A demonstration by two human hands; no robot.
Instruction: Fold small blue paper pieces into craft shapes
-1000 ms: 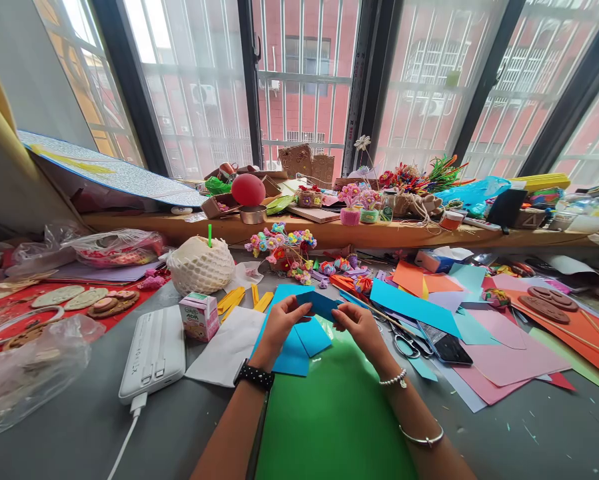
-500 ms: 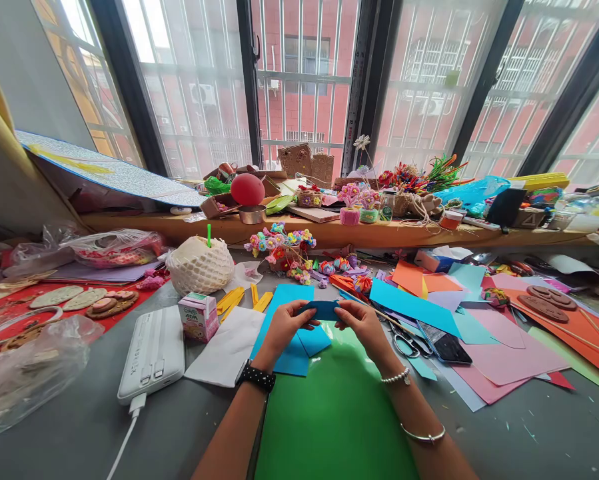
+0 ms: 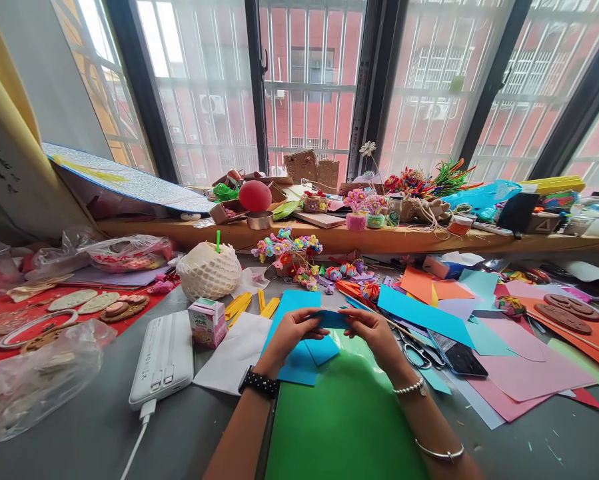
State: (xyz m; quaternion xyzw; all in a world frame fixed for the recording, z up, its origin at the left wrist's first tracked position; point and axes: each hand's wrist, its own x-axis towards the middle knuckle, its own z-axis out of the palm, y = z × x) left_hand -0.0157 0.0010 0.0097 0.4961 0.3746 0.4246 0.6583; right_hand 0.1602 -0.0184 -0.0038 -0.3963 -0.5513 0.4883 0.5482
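A small blue piece of paper is held up between both hands, over the far end of the green mat. My left hand pinches its left end, and my right hand pinches the right end. The fingers partly cover the paper, so any fold in it is hard to make out. Beneath and beside my left hand lie larger blue paper sheets. To the right of my right hand are scissors and a long blue paper strip.
At left stand a white power bank with a cable, a small pink carton and a net-wrapped coconut. A phone and coloured paper lie at right. Craft flowers sit before the cluttered sill.
The whole view has shifted, so everything appears slightly farther right and lower. Both hands still grip the blue paper, with the fingers only slightly changed.
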